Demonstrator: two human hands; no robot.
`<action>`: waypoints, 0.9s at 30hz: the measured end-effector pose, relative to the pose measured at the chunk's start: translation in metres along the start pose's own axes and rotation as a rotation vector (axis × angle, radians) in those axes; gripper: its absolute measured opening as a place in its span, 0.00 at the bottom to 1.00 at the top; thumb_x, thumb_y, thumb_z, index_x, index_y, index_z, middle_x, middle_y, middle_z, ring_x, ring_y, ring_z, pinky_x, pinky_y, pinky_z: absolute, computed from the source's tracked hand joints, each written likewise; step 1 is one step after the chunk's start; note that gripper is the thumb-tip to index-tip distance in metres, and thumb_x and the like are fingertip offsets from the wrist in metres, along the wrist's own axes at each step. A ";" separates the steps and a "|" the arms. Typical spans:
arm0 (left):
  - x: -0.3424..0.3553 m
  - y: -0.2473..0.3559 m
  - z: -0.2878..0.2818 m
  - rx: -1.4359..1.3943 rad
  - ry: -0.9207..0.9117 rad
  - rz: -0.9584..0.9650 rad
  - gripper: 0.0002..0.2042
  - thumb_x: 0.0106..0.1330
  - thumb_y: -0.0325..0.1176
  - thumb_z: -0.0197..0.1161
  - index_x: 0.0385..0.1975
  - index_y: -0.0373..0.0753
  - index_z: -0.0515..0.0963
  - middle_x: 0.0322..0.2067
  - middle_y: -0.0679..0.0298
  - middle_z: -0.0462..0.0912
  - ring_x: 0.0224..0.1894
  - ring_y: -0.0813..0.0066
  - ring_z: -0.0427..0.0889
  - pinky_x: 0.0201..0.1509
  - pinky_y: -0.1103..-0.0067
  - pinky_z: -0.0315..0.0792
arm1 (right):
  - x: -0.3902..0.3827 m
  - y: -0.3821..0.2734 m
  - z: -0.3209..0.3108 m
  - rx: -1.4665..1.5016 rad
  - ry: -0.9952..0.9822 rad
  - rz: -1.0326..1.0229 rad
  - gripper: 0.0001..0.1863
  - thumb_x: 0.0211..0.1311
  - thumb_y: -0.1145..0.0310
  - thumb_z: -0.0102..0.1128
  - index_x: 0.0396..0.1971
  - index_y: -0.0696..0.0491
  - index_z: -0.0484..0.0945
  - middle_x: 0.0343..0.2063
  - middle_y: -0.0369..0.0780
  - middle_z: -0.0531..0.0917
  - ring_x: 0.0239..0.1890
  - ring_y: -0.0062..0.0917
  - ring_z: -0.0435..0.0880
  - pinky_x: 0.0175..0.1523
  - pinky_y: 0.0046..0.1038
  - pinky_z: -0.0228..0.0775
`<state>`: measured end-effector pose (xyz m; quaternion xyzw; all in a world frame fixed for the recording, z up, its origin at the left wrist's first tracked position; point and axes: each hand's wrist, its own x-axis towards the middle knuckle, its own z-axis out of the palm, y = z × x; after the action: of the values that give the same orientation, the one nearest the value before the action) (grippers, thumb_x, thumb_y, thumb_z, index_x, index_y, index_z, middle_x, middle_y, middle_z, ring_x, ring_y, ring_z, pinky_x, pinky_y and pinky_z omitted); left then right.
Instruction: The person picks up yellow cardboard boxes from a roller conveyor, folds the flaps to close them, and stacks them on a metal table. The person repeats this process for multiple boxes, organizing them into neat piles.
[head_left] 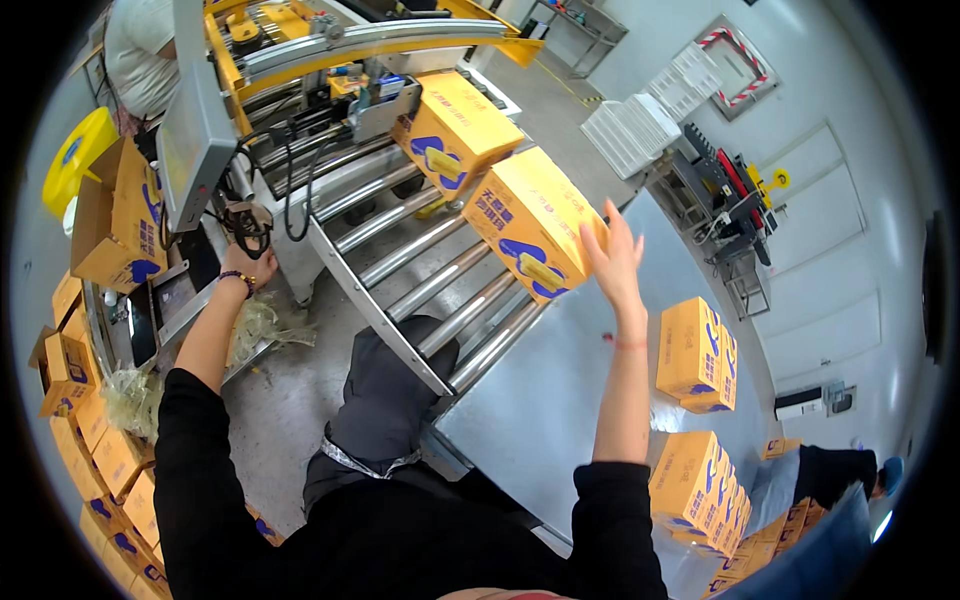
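A yellow carton (540,210) with blue markings sits on the metal rollers (440,295) in front of me. My right hand (616,255) is at its right end, fingers stretched out and spread; whether the palm touches the cardboard I cannot tell. Just behind it, a second yellow carton (460,120) stands by the conveyor's machine part. My left hand (252,264) is beside a coil of black cable (246,226) below a grey screen (197,150). Its fingers are mostly hidden, so what they touch does not show.
A grey metal table (520,420) adjoins the rollers, with yellow cartons (690,350) at its right side. Stacked cartons (115,460) and crumpled plastic film (135,400) lie at left, near an open carton (125,220). Another person (835,480) bends at lower right; one more (140,55) is at upper left.
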<state>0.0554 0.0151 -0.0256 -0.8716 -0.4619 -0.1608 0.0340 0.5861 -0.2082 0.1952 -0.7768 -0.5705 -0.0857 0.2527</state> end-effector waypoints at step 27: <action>0.003 0.007 -0.015 0.030 -0.116 -0.077 0.09 0.53 0.35 0.61 0.21 0.35 0.81 0.27 0.51 0.83 0.33 0.49 0.83 0.39 0.60 0.78 | -0.205 -0.025 -0.080 -0.211 -0.103 0.122 0.42 0.49 0.54 0.68 0.67 0.47 0.67 0.70 0.45 0.62 0.71 0.48 0.57 0.72 0.47 0.48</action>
<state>0.0591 0.0103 -0.0097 -0.8604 -0.4986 -0.1044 0.0142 0.5065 -0.4148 0.1852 -0.8357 -0.5221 -0.0898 0.1448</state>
